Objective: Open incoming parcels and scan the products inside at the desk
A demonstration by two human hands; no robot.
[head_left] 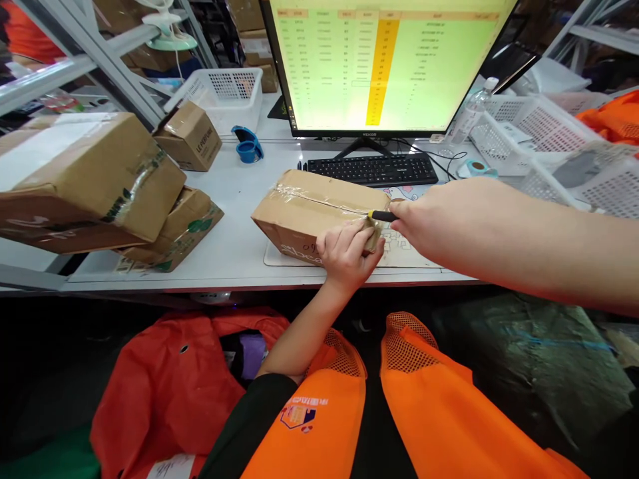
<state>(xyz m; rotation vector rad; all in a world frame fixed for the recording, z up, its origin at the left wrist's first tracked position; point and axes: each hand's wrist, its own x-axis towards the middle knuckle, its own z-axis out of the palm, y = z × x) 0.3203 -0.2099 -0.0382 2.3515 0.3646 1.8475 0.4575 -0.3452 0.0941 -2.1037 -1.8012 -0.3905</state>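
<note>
A taped cardboard box lies on the desk in front of the keyboard, partly over a flat mat. My left hand rests on the box's near right edge, its fingers bent over the top against the cardboard. In my right hand is a tool with a black and yellow handle, which looks like a utility knife. Its tip meets the top of the box at the right end of the long centre seam. The blade itself is too small to make out clearly.
Stacked cardboard boxes stand at the left, with a smaller box behind them. A blue round container has its lid up. Beyond the keyboard stands a monitor. White baskets and a bottle are at the right.
</note>
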